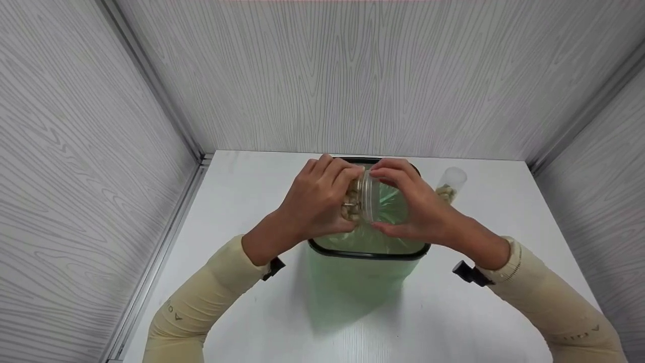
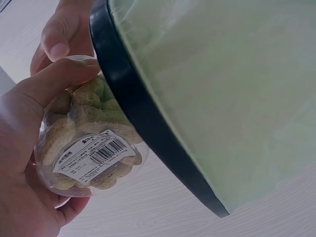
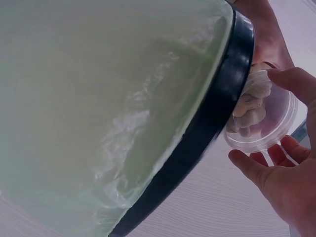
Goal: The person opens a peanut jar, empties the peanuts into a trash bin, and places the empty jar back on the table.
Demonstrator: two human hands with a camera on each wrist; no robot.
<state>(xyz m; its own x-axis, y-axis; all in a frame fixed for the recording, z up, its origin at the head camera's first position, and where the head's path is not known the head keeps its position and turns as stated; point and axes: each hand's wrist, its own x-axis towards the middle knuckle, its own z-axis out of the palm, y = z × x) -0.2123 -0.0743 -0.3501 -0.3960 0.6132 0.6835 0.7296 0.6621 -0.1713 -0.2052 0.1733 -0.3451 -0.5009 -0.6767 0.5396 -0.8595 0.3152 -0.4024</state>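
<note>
A clear plastic jar (image 1: 351,204) of light-brown pieces that look like unshelled peanuts lies on its side in the air above a green bin. My left hand (image 1: 320,196) grips its body, fingers over the top and thumb below. At the jar's right end, my right hand (image 1: 421,204) holds the clear lid (image 1: 372,196) between thumb and fingers. The lid appears to be on the jar. In the left wrist view, a white barcode label (image 2: 96,155) shows on the jar's base. Through the lid in the right wrist view, the pieces (image 3: 251,106) are visible.
The translucent green bin (image 1: 352,287) has a black rim (image 1: 370,256) and a plastic liner (image 1: 390,242). A second clear container (image 1: 455,177) with similar pieces stands behind my right wrist on the white table (image 1: 247,181). Pale wood-grain panels (image 1: 352,75) enclose the back and sides.
</note>
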